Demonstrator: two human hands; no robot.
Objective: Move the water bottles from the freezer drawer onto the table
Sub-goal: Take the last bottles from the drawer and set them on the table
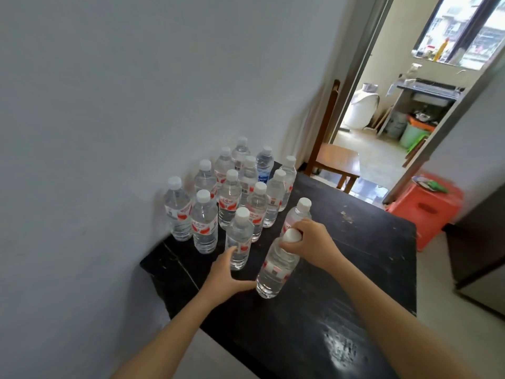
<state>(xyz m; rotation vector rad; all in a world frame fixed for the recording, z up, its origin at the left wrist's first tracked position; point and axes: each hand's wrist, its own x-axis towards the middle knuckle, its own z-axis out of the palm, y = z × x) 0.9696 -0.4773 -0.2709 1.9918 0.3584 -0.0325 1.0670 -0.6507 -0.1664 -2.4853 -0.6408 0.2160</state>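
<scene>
The right hand [306, 239] grips the white-capped neck of a clear plastic bottle [280, 257], its red-and-white label [273, 270] unreadable; the left hand [228, 277] spreads wide beside it over the scuffed black surface [341, 283].

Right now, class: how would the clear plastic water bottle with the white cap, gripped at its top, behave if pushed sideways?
The clear plastic water bottle looks full, so probably heavy for its size. Tall and narrow-based, it may tip before sliding. The right hand gripping its cap should steady it.
</scene>
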